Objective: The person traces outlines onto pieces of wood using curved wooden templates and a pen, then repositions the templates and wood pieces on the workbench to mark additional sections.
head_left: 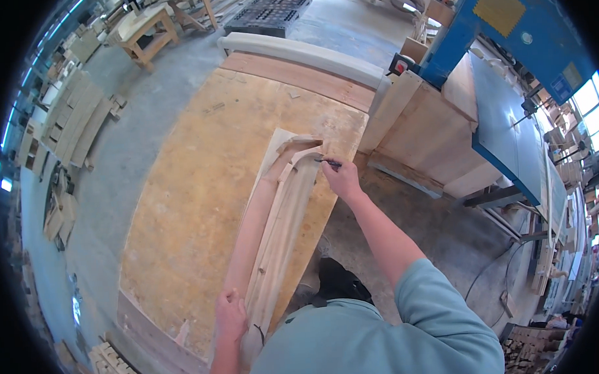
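Note:
A long wooden piece with a hooked far end [252, 235] lies on a pale, rough-edged plank [284, 233] on the worktable. Near its close end, my left hand [231, 314] is closed on its edge, thumb on top. My right hand [343, 180] pinches a dark pen [332, 163], its tip pointing left beside the hooked far end. The pen tip is too small to tell whether it touches the wood. A dark knot shows in the plank's face.
The worn yellowish tabletop [181, 211] spreads to the left. A blue band saw [505, 21] with its metal table [508, 123] stands at the right. A rolled pale sheet [301, 52] lies along the far edge. Stacked boards [79, 122] sit on the left floor, a black pallet [267, 13] beyond.

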The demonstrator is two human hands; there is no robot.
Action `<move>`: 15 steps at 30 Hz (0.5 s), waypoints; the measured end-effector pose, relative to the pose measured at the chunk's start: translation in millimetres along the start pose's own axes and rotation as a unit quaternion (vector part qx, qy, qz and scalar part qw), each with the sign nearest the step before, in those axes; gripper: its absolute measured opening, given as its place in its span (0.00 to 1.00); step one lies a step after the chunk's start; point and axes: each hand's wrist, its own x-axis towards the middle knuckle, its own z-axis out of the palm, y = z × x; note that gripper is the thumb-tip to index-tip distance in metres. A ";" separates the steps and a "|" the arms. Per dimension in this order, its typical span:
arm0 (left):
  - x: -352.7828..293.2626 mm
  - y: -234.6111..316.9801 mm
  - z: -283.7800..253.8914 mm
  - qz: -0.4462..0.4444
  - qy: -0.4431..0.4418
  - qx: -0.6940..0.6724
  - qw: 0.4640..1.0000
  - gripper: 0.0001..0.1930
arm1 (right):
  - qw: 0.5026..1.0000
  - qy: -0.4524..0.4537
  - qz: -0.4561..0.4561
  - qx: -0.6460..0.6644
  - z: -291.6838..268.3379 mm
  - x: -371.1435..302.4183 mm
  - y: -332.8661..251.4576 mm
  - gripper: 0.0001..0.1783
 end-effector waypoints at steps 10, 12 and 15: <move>9.6 11.5 -18.6 -0.181 -0.089 -0.052 0.978 0.20 | 0.998 -0.035 -0.038 -0.031 7.4 11.5 -7.4 0.12; 9.0 11.4 -22.9 -0.093 -0.133 0.034 0.986 0.19 | 0.999 -0.023 -0.023 -0.039 1.7 9.3 -3.9 0.11; 4.8 -1.2 -15.1 -0.054 -0.139 0.085 0.985 0.20 | 0.985 -0.002 -0.031 -0.168 -4.2 5.5 6.4 0.10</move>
